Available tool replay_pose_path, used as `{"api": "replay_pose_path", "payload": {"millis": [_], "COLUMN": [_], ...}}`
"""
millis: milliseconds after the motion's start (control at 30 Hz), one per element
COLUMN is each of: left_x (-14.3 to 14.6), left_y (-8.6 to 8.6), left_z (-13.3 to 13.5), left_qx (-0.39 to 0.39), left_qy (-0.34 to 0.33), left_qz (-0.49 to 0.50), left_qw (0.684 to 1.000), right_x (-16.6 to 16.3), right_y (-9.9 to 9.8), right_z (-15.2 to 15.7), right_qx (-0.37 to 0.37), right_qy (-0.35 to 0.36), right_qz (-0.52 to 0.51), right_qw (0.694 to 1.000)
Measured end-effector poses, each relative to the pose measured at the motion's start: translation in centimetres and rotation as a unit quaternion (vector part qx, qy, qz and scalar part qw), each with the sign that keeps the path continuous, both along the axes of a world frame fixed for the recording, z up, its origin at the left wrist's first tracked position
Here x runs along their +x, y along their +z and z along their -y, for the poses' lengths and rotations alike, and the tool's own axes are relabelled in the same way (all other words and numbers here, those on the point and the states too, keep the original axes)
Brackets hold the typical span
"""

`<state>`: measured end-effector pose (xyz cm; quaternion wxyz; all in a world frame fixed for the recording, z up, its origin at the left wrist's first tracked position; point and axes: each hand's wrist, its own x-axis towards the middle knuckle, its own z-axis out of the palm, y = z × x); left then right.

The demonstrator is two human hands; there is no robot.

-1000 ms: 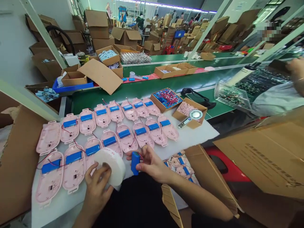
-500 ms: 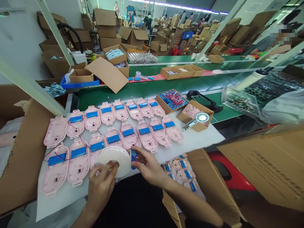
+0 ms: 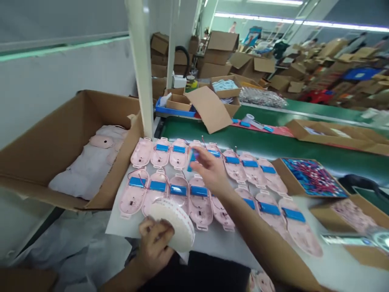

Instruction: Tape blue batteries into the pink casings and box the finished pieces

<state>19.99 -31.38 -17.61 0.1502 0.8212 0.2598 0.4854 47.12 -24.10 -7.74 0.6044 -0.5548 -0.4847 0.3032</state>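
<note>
My left hand grips a white roll of adhesive tape by its core, fingers through the centre hole. Out over the back row, my right hand pinches a small blue battery between thumb and fingers; motion blurs it a little. Beneath the hands, pink plastic housings lie open in two rows on a white foam sheet. Most carry a blue battery with thin red and dark wires. The far-left housing of the back row has no battery in it. My right forearm hides part of the front row.
A cardboard box with white sheeting and a pink part stands at left. To the right are a box of wired batteries, a box of small pink pieces and a handheld fan-like item. A green conveyor runs behind.
My right hand has carried the battery away from the tape roll, forward over the back row. My left hand still holds the roll, now tilted. The view has swung left.
</note>
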Motion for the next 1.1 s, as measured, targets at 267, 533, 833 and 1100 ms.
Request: {"api": "replay_pose_path", "payload": {"millis": [267,533,833,1100], "left_x": [-3.0,-4.5,-4.9,-4.8], "left_y": [0.2,-0.2,-2.0,-1.2], "left_z": [-2.5,-3.9,-4.1,-4.4], "left_qx": [-0.012,-0.043,-0.054,-0.062], "left_qy": [0.041,0.042,0.001,0.011], "left_qz": [0.010,0.020,0.017,0.018], "left_qw": [0.999,0.998,0.998,0.998], "right_x": [-8.1,-11.4,-13.0,-12.0], "right_y": [-3.2,-3.3,-4.4,-4.6], "right_z": [-19.5,-23.6,-24.0,-24.2], "right_qx": [-0.146,-0.209,-0.228,-0.234], "right_qy": [0.153,0.184,0.181,0.190], "right_qz": [0.510,0.631,0.637,0.624], "right_qw": [0.834,0.724,0.714,0.721]}}
